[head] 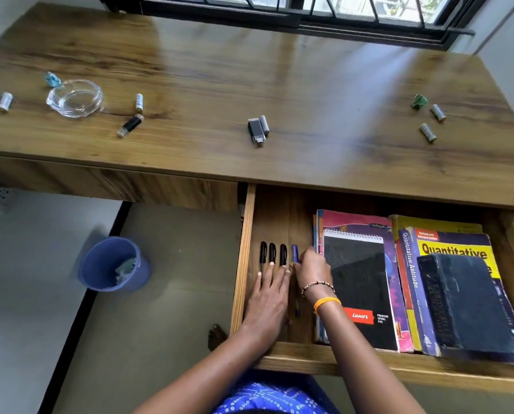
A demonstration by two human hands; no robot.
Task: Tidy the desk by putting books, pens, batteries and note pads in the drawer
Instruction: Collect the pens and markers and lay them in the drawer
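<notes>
Pens lined up in the drawer (243,264)
Left hand (269,297) lies flat on black pens (272,252); right hand (311,271) pinches blue pen (294,253) beside "Luxor" pad (360,288) and "Quantitative Aptitude" book (411,264).

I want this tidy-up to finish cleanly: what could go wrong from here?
1. The batteries lying loose on the desk could roll off its edge.
2. The pens that the left hand and right hand are lining up in the drawer may scatter when it shuts.
</notes>
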